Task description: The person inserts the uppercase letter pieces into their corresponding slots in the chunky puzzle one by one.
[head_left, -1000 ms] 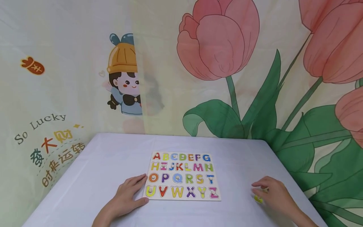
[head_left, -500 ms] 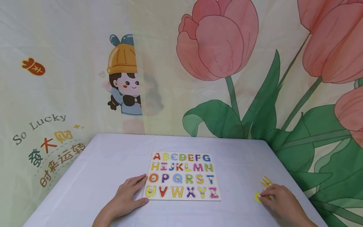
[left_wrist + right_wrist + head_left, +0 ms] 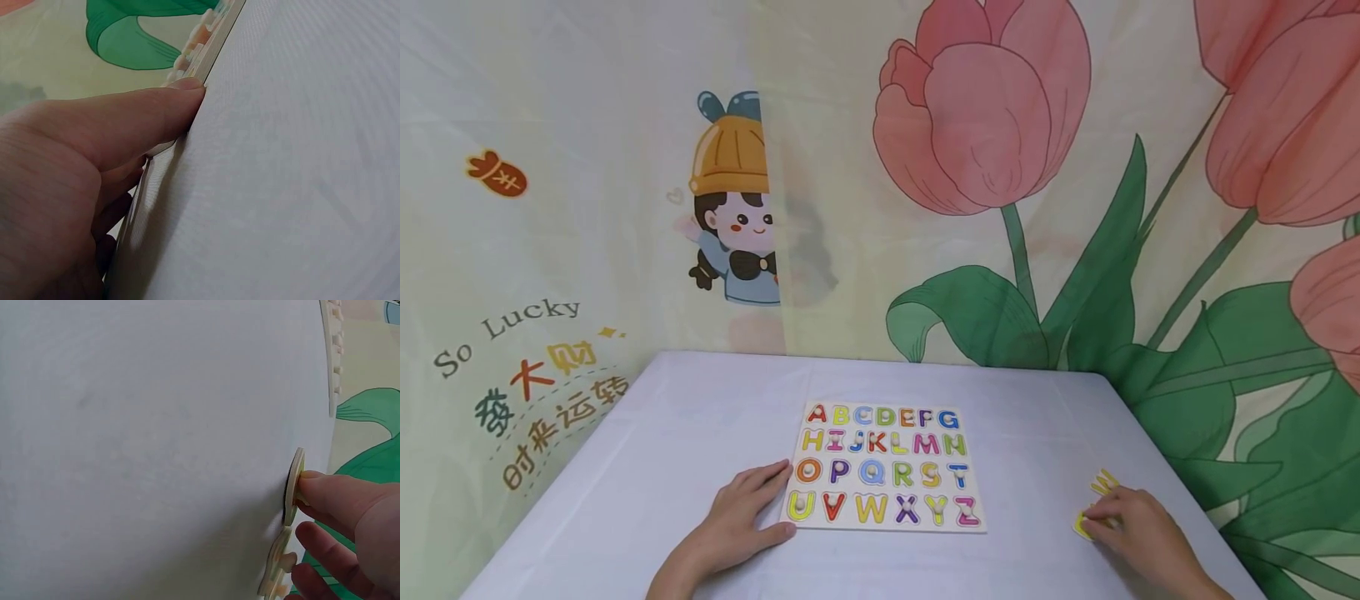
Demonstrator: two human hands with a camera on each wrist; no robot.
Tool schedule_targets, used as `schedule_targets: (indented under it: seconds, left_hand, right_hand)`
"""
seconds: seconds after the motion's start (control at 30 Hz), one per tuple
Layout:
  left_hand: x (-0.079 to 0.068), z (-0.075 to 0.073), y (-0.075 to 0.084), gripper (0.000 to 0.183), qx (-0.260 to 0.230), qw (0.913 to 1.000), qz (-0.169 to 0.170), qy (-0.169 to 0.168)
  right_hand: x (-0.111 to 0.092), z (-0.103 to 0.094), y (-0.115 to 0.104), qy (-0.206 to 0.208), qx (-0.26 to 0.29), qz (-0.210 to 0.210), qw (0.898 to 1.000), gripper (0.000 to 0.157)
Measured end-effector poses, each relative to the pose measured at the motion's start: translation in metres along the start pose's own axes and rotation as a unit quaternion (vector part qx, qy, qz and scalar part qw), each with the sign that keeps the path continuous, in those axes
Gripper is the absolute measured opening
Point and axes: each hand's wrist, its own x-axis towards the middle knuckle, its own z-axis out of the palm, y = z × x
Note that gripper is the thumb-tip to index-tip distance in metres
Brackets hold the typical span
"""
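The wooden alphabet puzzle board (image 3: 884,527) lies flat on the table, its coloured letters in several rows, many with round knobs. My left hand (image 3: 737,518) rests at the board's near left corner, fingers along the left side and thumb at the front edge; in the left wrist view, the thumb (image 3: 150,115) touches that edge. Right of the board, my right hand (image 3: 1138,529) pinches a yellow letter piece (image 3: 1081,525), whose letter I cannot make out. A yellow W-shaped piece (image 3: 1103,481) lies just beyond those fingers. The right wrist view shows a knobbed piece (image 3: 273,562) beside the pinched piece (image 3: 292,494).
A white cloth covers the table (image 3: 722,400). Behind it hangs a printed curtain (image 3: 835,325) with tulips, a cartoon figure and lettering. Bare cloth lies between the board and the loose pieces.
My right hand has drawn back slightly to the right, uncovering the W-shaped piece, and its fingertips have come onto the yellow piece. The left hand and board stay in place.
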Motion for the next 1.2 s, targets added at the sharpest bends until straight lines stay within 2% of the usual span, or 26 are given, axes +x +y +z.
schedule_targets:
  seconds: [0.2, 0.33, 0.77, 1.2]
  left_hand:
    - [0.0, 0.002, -0.002, 0.09, 0.003, 1.0, 0.001, 0.001]
    - [-0.001, 0.001, -0.002, 0.09, -0.002, 1.0, -0.004, 0.0]
    - [-0.002, -0.002, 0.001, 0.089, -0.004, 0.9999, 0.01, 0.004]
    - [-0.003, -0.002, 0.001, 0.088, -0.003, 0.9999, 0.013, 0.007]
  right_hand:
    - [0.002, 0.003, -0.01, 0.032, 0.007, -0.038, 0.999, 0.01]
    - [0.012, 0.003, -0.028, 0.027, 0.028, -0.045, 0.998, 0.009]
    - [0.064, 0.027, -0.114, 0.021, 0.058, -0.058, 0.996, 0.011]
    - [0.109, 0.057, -0.197, 0.005, 0.086, -0.137, 0.987, 0.01]
